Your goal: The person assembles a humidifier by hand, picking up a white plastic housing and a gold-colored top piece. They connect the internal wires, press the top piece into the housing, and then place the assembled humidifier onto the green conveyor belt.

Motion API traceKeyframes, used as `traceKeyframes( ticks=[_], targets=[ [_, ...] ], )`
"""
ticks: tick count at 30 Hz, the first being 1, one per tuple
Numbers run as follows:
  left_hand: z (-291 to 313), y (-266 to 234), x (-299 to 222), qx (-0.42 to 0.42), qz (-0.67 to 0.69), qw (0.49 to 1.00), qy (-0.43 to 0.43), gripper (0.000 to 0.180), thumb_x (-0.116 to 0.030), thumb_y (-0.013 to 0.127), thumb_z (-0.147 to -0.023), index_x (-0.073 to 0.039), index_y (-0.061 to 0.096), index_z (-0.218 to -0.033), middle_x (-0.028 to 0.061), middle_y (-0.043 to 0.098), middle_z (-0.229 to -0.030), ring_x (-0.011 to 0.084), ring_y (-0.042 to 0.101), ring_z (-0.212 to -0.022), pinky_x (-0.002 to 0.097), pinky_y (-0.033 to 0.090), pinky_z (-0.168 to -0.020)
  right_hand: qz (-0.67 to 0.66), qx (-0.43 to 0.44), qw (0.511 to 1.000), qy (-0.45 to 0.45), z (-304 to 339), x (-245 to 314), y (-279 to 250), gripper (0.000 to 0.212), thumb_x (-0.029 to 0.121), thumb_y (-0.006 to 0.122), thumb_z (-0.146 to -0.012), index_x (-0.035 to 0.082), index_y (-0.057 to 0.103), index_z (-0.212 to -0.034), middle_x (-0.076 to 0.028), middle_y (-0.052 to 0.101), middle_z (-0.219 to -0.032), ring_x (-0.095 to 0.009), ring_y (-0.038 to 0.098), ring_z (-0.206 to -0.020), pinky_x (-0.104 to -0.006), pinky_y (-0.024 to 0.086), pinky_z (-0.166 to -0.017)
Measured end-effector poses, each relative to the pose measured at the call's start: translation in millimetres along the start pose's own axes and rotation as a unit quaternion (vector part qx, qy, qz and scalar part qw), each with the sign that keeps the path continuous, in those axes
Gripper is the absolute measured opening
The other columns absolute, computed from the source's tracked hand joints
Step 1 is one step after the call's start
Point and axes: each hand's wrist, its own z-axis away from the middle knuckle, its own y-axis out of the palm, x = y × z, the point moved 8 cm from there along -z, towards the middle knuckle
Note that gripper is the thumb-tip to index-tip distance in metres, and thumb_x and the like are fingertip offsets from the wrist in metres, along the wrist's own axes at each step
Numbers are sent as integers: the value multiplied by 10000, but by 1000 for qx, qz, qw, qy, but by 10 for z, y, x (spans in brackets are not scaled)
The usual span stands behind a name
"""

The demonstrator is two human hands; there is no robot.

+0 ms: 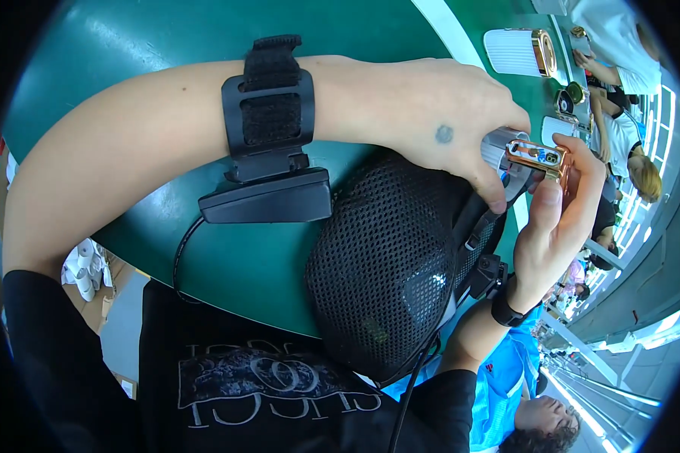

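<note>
A green surface [370,34] curves across a bright workroom, with co-workers [612,41] seated beyond its far edge. A black mesh pouch [389,260] — or perhaps a cap, its form is unclear — is the landmark here. Just off its upper right end, the left hand [453,113] has its grip closed around a white ribbed shell [496,149], thumb nearest the pouch; beside it, the right hand [555,226] pinches a copper-coloured frame [540,156] between thumb and fingers. The shell looks light and stiff, its ribs giving some purchase; the glossy frame could slip or scratch, and its exposed inner parts seem delicate — best held by the outer rim. Fingers hide much of both pieces, so whether they are joined I cannot tell.
</note>
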Motion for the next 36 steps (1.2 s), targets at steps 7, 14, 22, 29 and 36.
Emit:
traceKeyframes(
  ticks=[7, 14, 22, 29, 36],
  targets=[
    [10, 2, 1, 5, -5, 1000, -17, 701, -605, 823, -725, 12, 720, -1041, 209, 710, -963, 378, 704, -930, 448, 569, -814, 8, -3, 1000, 11, -4, 42, 56, 584, 537, 552, -1034, 21, 565, -1308, -43, 615, -1001, -88, 505, -801, -223, 397, -704],
    [-6, -12, -9, -1, -20, 1000, -15, 715, -609, 823, -723, 11, 722, -1064, 212, 714, -970, 378, 706, -931, 451, 573, -819, -21, -15, 999, 39, -13, 4, 69, 574, 533, 521, -1048, 16, 578, -1292, -56, 621, -1039, -112, 542, -854, -245, 438, -769],
    [17, -16, 11, -5, -29, 999, -15, 708, -604, 821, -729, 12, 725, -1064, 210, 717, -957, 376, 710, -931, 444, 574, -820, -27, -12, 999, 39, -37, 53, 104, 583, 534, 492, -1057, 6, 582, -1289, -82, 627, -1091, -156, 584, -957, -290, 457, -873],
    [12, -2, 19, 0, -27, 999, -22, 685, -581, 828, -725, 15, 728, -1047, 205, 722, -950, 368, 716, -918, 442, 578, -806, -56, -44, 997, 4, -4, -17, 134, 641, 564, 495, -1045, -15, 560, -1313, -118, 608, -1169, -192, 590, -1073, -328, 450, -970],
    [7, 4, 28, -4, -28, 999, -17, 654, -555, 834, -728, 11, 732, -1039, 207, 725, -945, 360, 722, -912, 439, 583, -789, -29, -23, 999, -5, 14, -14, 158, 652, 559, 547, -1022, -22, 545, -1317, -148, 578, -1254, -244, 588, -1140, -380, 440, -1034]
  ],
)
